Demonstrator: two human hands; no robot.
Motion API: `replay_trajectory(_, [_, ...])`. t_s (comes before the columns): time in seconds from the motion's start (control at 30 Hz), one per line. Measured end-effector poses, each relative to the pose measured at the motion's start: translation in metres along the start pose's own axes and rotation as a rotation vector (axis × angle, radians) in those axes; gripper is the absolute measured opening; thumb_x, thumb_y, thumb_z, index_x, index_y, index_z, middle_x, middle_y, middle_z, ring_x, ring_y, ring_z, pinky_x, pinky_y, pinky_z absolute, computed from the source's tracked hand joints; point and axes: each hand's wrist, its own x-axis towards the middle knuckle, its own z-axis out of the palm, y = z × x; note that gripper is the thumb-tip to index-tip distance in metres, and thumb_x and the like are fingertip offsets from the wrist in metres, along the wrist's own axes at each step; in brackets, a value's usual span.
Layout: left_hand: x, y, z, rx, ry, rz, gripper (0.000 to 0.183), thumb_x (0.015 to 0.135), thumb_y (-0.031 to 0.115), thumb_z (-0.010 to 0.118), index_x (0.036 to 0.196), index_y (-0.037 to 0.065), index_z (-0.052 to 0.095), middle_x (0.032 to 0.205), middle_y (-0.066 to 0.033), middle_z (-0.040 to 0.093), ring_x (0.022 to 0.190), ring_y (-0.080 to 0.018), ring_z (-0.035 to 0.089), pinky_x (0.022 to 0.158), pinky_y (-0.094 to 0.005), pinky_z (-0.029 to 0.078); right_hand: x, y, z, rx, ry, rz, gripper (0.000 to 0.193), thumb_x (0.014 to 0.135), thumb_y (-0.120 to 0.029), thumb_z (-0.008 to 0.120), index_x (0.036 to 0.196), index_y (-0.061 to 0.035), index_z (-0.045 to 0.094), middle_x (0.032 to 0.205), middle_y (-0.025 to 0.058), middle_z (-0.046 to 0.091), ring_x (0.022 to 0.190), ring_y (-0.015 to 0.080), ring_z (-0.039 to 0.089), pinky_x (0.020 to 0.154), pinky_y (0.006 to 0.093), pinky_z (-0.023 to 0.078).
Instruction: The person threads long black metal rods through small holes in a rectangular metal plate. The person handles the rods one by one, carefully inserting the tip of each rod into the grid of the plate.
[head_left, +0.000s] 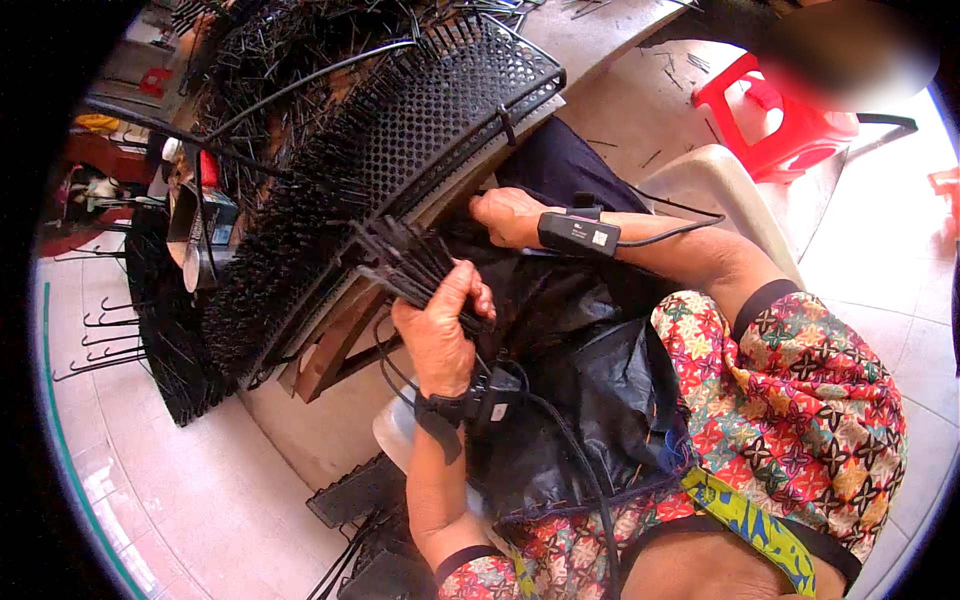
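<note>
Fingers of left hand (440,325) curled tight around bundle of black rods (405,262), rod tips fanning up toward perforated black board (440,110) bristling with rows of pegs. Right hand (512,216) resting just beside board's lower edge, on black cloth (560,330) over lap; fingers tucked under, grip impossible to tell. Black sensor bands strapped to both wrists, cables trailing. Board tilted on wooden bench (335,345), loose rods heaped behind it. Beyond, pale tiled floor (190,490), white chair (730,190), red stool (790,115) at upper right.
</note>
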Motion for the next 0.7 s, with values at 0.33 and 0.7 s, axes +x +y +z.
replay_trajectory(0.33, [0.003, -0.009, -0.006, -0.121, 0.032, -0.06, 0.013, 0.077, 0.008, 0.056, 0.086, 0.001, 0.05, 0.064, -0.0061, 0.051, 0.052, -0.0148, 0.049, 0.043, -0.0256, 0.041, -0.013, -0.018, -0.028, 0.244, -0.093, 0.018, 0.026, 0.055, 0.0, 0.052, 0.08, 0.0065, 0.052, 0.069, 0.0231, 0.054, 0.069, 0.0347, 0.055, 0.057, 0.0371, 0.044])
replay_trajectory(0.7, [0.003, -0.006, -0.005, -0.176, 0.134, -0.007, 0.012, 0.072, 0.003, 0.057, 0.082, 0.0, 0.051, 0.066, -0.0063, 0.052, 0.052, -0.0165, 0.052, 0.043, -0.0275, 0.042, 0.008, -0.039, -0.088, 0.585, 0.135, -0.028, 0.05, 0.067, 0.006, 0.051, 0.114, -0.0001, 0.038, 0.059, 0.0046, 0.052, 0.048, 0.0103, 0.052, 0.043, 0.0225, 0.044])
